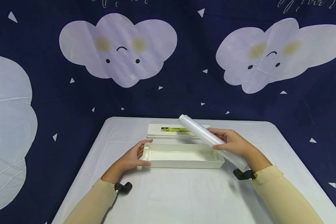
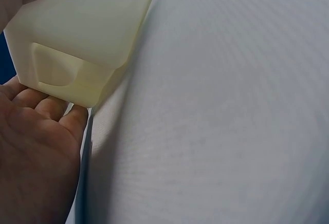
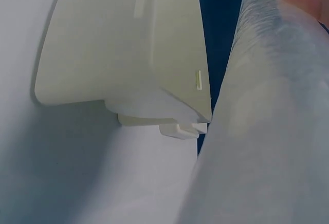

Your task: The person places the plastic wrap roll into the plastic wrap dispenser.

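A roll of plastic wrap (image 1: 197,128) is held slantwise by my right hand (image 1: 235,143), thumb on the near side and fingers behind it. Its upper left end overlaps the lid in the head view, and its lower end comes down near my right wrist. The long cream plastic wrap box (image 1: 182,164) stands open-topped on the table. At its left end my left hand (image 1: 131,158) grips it, with the thumb at the front wall and the fingers round the end. In the left wrist view those fingers lie against the end wall (image 2: 56,64) with its recessed panel.
Behind the box lies its cream lid (image 1: 155,131) with a yellow-green label (image 1: 173,129). A white cloth (image 1: 179,193) covers the table. A dark blue curtain with cloud prints (image 1: 190,62) hangs behind the far edge.
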{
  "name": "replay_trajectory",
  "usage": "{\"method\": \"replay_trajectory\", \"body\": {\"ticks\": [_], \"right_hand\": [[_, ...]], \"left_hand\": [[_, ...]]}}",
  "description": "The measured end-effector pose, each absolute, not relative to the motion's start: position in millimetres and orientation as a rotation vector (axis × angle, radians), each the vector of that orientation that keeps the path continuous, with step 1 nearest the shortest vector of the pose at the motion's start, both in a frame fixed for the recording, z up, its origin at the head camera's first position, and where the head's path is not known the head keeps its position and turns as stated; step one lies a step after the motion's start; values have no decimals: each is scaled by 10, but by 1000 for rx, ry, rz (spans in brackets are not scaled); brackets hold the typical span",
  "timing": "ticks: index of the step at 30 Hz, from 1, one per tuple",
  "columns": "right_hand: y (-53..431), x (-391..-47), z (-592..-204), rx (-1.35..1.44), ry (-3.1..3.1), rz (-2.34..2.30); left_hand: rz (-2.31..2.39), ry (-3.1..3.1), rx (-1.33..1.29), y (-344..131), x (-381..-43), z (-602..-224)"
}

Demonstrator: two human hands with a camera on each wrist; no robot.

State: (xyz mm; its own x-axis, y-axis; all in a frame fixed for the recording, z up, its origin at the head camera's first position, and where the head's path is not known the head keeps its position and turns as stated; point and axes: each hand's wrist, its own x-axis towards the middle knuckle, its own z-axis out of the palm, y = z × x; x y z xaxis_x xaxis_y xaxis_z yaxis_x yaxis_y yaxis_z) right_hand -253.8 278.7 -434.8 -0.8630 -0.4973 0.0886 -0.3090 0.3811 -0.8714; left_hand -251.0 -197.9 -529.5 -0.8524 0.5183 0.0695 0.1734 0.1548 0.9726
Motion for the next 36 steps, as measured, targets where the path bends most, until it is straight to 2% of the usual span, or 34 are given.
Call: {"method": "replay_trajectory", "body": {"ticks": [36], "right_hand": [[2485,-2685,-4240,-931,2247,-1379]], "left_hand": [[1749,2149,678,-1972,-2504,-5290]]}}
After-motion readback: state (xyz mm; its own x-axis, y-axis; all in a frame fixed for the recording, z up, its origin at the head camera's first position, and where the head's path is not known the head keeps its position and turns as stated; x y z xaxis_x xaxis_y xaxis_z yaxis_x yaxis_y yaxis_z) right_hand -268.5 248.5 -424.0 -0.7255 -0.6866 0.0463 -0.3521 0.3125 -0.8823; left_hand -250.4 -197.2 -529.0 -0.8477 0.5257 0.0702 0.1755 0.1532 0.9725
